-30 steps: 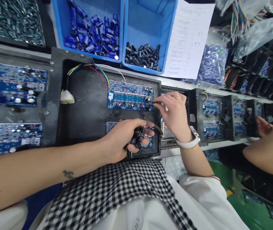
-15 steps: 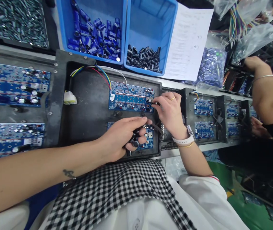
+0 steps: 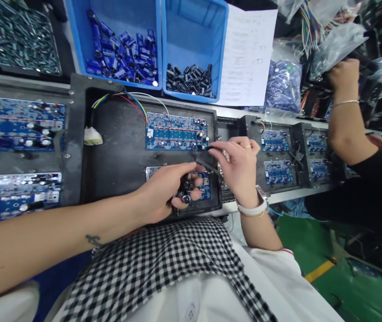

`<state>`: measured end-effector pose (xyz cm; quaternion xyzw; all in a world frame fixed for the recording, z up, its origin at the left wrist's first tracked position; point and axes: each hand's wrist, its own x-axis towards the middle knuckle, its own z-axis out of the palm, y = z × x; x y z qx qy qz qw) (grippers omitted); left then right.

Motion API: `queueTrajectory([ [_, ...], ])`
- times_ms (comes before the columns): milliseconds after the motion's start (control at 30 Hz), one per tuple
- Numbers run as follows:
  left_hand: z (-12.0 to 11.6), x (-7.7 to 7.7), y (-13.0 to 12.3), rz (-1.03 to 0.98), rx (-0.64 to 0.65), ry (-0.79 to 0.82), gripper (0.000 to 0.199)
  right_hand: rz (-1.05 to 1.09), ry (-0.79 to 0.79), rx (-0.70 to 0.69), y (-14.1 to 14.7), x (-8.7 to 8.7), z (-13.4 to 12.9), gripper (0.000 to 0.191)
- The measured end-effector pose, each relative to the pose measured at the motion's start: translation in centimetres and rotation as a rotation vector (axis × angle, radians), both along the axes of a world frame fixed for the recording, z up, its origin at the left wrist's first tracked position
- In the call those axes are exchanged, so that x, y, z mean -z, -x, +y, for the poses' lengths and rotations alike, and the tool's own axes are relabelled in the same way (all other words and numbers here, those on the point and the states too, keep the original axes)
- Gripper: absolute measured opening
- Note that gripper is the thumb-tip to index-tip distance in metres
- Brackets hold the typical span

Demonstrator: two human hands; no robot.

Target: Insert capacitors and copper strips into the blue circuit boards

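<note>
My left hand (image 3: pixel 174 190) is closed around several small black capacitors (image 3: pixel 186 190), above the lower blue circuit board (image 3: pixel 205 185), which it partly hides. My right hand (image 3: pixel 236 163) pinches a small black capacitor (image 3: pixel 207 147) at the lower right corner of the upper circuit board (image 3: pixel 174 133). Whether its leads sit in the board I cannot tell. Other capacitors stand near the right end of that board. Both boards lie in a black tray (image 3: pixel 117 152), and coloured wires (image 3: pixel 137 103) run to the upper one.
Behind the tray stand a blue bin (image 3: pixel 160 53) of blue capacitors and another bin (image 3: pixel 222 53) with black ones. A paper sheet (image 3: pixel 248 53) lies beside them. More boards in trays (image 3: pixel 244 129) line both sides. A co-worker's arm (image 3: pixel 343 112) reaches in at the right.
My right hand has shifted slightly down the upper board's right end, to its lower corner. My left hand still holds the capacitors. The view has shifted a little.
</note>
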<state>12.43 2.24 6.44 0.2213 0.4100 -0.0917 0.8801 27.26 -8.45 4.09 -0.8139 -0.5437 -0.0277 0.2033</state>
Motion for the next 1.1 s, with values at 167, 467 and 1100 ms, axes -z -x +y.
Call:
queueTrajectory([
  [167,-1.7,-0.7,2.5,0.055,0.067,0.026,0.015,-0.03,0.023,0.015,-1.7,2.8,0.5,0.016],
  [467,-3.5,0.1,5.4,-0.103,-0.071,0.107,0.017,-0.075,0.022,-0.013,-1.9,3.2,0.8,0.009],
  [1100,-1.9,1.2,5.4,-0.076,-0.16,0.141,0.002,0.012,0.02,-0.04,-3.0,2.8,1.3,0.006],
])
